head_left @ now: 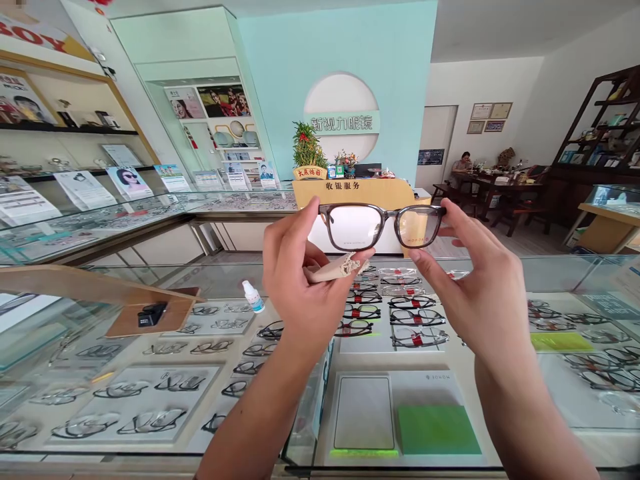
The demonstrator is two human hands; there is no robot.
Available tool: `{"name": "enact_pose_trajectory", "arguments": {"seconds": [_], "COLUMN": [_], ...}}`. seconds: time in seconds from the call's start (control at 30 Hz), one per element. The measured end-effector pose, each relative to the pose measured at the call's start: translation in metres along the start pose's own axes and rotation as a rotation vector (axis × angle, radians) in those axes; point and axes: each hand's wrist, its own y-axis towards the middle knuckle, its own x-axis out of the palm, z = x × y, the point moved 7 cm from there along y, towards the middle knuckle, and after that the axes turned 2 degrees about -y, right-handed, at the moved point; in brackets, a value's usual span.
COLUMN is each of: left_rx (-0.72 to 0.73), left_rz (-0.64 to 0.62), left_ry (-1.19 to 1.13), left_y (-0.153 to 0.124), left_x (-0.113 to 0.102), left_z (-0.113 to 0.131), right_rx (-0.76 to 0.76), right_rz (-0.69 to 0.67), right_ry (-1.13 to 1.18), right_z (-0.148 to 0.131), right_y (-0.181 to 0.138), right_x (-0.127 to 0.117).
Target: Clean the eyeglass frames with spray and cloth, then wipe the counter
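Note:
A pair of dark-framed eyeglasses (388,215) is held up in front of me above the glass counter, its lenses facing me. My left hand (305,267) grips the left end of the frame between thumb and fingers. A folded beige cloth (334,269) is tucked in that same hand, below the glasses. At the frame's other end, my right hand (480,273) pinches the corner, with the thumb under the right lens. Small print shows on both lenses. The temples are mostly hidden behind the frame and my fingers.
Under the glass counter (305,427) lie several rows of eyeglasses (414,319) and a green box (439,429). A white spray bottle (253,297) stands left of my hands, near a wooden mirror stand (150,313). Beyond are a cashier desk (390,193) and a seated person (463,163).

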Motion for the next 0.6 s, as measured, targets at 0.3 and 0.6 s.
{"name": "enact_pose_trajectory", "arguments": {"seconds": [0.3,0.6], "left_rx": [0.010,-0.074], "left_rz": [0.006,-0.050], "left_ry": [0.005,-0.078], "left_y": [0.000,0.000], "left_x": [0.001,0.006], "left_z": [0.002,-0.010], "right_rx": [0.009,0.002], "right_rz": [-0.024,-0.012], "right_ry": [0.002,-0.023], "right_z": [0.000,-0.005], "right_y": [0.002,0.001], "right_x": [0.003,-0.001]}}
